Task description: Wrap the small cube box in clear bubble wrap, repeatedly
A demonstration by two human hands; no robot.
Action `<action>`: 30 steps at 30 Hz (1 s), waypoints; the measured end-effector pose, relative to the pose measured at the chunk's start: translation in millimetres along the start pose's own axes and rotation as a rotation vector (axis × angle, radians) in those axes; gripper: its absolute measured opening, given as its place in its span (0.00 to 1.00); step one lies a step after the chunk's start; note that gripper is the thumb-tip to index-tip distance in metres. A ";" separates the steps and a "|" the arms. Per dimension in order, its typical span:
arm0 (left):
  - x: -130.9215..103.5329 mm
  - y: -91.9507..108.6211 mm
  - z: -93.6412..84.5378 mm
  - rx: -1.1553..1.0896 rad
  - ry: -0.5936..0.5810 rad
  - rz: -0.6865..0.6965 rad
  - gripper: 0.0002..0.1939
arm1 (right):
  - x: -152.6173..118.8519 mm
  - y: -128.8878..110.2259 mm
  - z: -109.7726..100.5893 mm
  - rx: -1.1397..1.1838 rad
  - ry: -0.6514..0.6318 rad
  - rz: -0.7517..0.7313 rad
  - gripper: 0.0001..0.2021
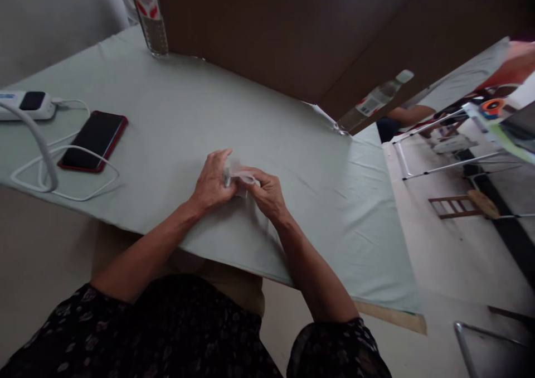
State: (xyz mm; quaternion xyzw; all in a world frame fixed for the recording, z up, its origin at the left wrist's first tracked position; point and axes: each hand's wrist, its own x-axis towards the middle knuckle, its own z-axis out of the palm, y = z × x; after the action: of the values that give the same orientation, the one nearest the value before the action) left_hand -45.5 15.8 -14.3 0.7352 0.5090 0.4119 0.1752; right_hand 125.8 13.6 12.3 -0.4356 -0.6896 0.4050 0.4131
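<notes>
My left hand [212, 182] and my right hand [267, 193] meet over the middle of a table covered in pale green cloth [175, 105]. Between their fingertips they pinch a small, thin, pale pinkish-white piece [239, 171], soft-looking like paper or fabric. A small grey part shows at the left thumb, too small to identify. Both wrists rest on the cloth near the table's front edge.
A phone in a red case [92, 141] lies at the left, with a white cable [62, 171] looped around it and a white power strip [25, 105] behind. Two water bottles [149, 15] [371, 103] stand along a brown partition. Another person's arm [409, 114] is at the right.
</notes>
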 end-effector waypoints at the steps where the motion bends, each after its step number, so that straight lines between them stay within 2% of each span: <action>1: 1.5 -3.6 -0.9 -0.039 -0.057 0.034 0.31 | -3.9 2.9 0.4 -0.023 -0.014 -0.044 0.09; 3: 3.7 -9.3 -3.3 -0.113 -0.154 0.044 0.27 | -9.7 9.8 -0.3 -0.075 -0.029 -0.133 0.10; 5: 4.3 -12.9 -5.4 -0.175 -0.204 0.013 0.21 | -14.1 17.0 -2.4 -0.137 -0.038 -0.216 0.11; 10: 2.5 -15.8 -3.6 -0.317 -0.190 -0.044 0.09 | -23.7 31.4 -2.6 -0.383 -0.078 -0.447 0.23; 13: 3.1 -14.4 -3.3 -0.358 -0.173 -0.082 0.08 | -24.0 35.3 1.8 -0.484 -0.044 -0.479 0.22; 16: 5.7 -9.8 -10.1 -0.366 -0.179 -0.121 0.12 | -15.7 33.2 2.5 -0.434 -0.001 -0.380 0.17; 19: 8.5 -3.2 -20.3 -0.411 -0.252 -0.155 0.20 | -3.3 27.7 -0.6 -0.189 -0.009 -0.115 0.13; 21: 9.6 0.5 -24.7 -0.445 -0.307 -0.211 0.25 | 3.1 25.0 -1.9 0.019 -0.049 0.085 0.17; 23: 9.9 2.3 -25.8 -0.495 -0.344 -0.279 0.27 | 6.4 24.2 -1.5 0.162 -0.077 0.218 0.20; 26: 9.8 1.5 -23.8 -0.626 -0.350 -0.323 0.26 | 6.5 25.3 -0.4 0.215 -0.047 0.252 0.23; 30: 10.3 -0.8 -21.0 -0.704 -0.337 -0.352 0.27 | 3.8 25.5 -2.0 0.242 -0.089 0.178 0.30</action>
State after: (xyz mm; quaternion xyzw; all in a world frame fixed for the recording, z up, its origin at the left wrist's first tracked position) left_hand -61.0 21.9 2.1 0.5894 0.4196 0.3984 0.5638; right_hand 133.4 25.0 -9.6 -0.4238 -0.6122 0.5390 0.3939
